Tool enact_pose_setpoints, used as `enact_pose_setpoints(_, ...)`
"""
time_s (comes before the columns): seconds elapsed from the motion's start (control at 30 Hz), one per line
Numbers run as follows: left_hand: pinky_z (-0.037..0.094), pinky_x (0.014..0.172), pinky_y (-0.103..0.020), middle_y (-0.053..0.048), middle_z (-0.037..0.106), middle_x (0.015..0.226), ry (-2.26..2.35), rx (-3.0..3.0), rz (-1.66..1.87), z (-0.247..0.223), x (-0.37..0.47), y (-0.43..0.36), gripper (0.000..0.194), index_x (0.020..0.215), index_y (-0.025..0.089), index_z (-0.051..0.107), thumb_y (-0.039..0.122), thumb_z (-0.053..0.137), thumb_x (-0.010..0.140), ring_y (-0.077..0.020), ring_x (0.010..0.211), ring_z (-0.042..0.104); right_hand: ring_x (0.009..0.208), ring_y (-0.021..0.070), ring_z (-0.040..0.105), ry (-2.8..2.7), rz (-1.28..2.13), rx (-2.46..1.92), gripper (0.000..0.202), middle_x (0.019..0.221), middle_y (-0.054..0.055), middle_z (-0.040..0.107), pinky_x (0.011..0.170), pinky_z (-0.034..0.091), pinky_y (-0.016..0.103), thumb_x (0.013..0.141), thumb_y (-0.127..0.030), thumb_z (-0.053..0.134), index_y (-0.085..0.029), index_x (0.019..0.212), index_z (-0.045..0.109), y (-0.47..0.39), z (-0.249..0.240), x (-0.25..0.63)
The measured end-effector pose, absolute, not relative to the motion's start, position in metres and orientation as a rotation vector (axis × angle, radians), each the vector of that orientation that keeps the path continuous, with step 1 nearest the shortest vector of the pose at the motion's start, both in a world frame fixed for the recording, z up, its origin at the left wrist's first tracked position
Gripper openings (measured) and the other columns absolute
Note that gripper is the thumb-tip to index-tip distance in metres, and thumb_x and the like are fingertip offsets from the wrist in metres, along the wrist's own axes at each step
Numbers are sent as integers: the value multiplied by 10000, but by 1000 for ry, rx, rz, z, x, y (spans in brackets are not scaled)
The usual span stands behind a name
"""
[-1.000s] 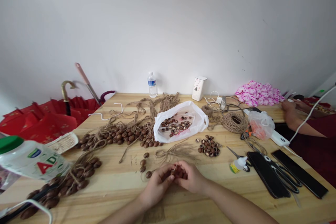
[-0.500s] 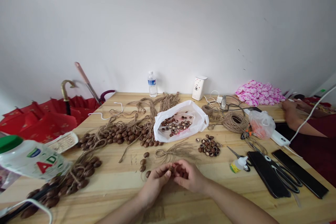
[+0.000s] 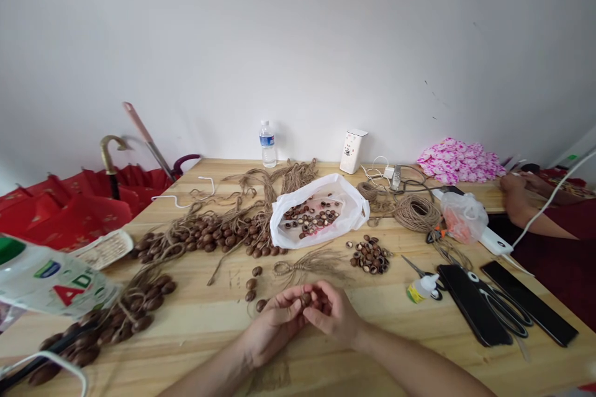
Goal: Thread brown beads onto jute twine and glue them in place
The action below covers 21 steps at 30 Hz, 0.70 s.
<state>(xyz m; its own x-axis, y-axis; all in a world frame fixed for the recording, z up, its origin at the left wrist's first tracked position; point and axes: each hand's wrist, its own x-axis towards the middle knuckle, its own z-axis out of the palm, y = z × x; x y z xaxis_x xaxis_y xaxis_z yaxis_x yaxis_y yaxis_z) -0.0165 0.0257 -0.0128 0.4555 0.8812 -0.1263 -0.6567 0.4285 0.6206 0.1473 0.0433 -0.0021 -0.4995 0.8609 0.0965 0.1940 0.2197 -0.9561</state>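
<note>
Item: one nut (image 3: 305,299), brown, apparently round, between our two hands at the fingertips. We make out no long axis; the fingers cover too much of it. It lies just off the left thumb's tip, so we count the left hand (image 3: 277,321) as the nearer, with the right hand (image 3: 338,315) facing it from the other side, fingers curled.

Grip: left thumb and fingers pinch the nut. Right fingertips come in close to it; whether they press on it or only shield it, we cannot tell.

Containers, placed from the grip:
- Bag (image 3: 357,208), white plastic, beyond the grip, mouth gaping towards us; inside, a scatter of brown shells (image 3: 316,218), several showing pale insides.
- Tray (image 3: 125,244), white, far left and beyond; pale contents, too small for us to name.
- Jar (image 3: 77,279), green lid, far left, leaning; contents hidden.
- Pouch (image 3: 459,214), clear plastic, right and beyond; something orange-pink within.
- Glue (image 3: 420,289), small bottle, right of the grip, tilted.

Loose: a shell pile (image 3: 371,255), beyond and right; a looped cord (image 3: 307,265), just beyond; single nuts, left and slightly beyond; a corded bunch (image 3: 207,234), farther left.
</note>
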Motion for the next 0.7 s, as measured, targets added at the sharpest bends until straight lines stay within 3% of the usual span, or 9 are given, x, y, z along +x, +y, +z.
enact_pose_setpoints(0.3, 350, 984, -407, -78, 726, 902, 561, 561, 998, -8, -15, 23, 260, 907, 177, 716, 228, 751, 655, -217, 930, 635, 575, 105, 398, -2039, 1025, -999, 155, 657, -28, 457, 507, 338, 207, 778, -323, 575, -189, 813, 507, 43, -4, 147)
enact_pose_setpoints(0.7, 362, 977, -398, -74, 741, 901, 590, 532, 1016, -9, -15, 21, 260, 880, 164, 727, 218, 768, 628, -211, 906, 646, 537, 93, 366, -2052, 1034, -930, 172, 624, -43, 403, 489, 313, 208, 783, -306, 553, -198, 725, 431, 44, -5, 148)
